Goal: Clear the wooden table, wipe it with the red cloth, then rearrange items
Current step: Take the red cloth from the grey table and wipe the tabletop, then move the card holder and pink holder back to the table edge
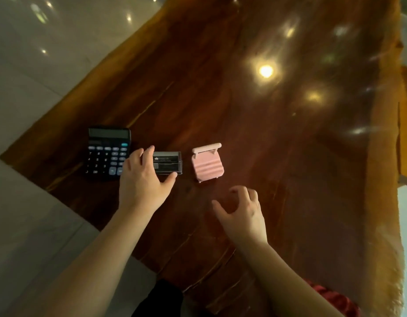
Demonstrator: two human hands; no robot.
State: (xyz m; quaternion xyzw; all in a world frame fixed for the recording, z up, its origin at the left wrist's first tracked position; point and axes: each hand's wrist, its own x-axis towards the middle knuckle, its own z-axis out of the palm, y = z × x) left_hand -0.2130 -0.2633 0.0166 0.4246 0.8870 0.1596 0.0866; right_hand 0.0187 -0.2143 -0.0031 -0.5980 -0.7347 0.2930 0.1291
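Note:
On the polished wooden table (255, 133) a black calculator (106, 153) lies near the left corner. Right of it sits a small dark box with a clear lid (169, 164); my left hand (144, 179) grips it, fingers at its far edge and thumb at its near edge. A small pink suitcase-shaped holder (207, 164) stands just right of the box. My right hand (242, 212) hovers over the table below the pink holder, fingers spread and curled, holding nothing. A bit of the red cloth (335, 300) shows at the bottom edge, under my right forearm.
Pale tiled floor (37, 65) surrounds the table's left side. The table's light-coloured raw edge (381, 179) runs down the right. Lamp reflections glare on the wood at the centre right. A dark garment (159, 300) shows at the bottom.

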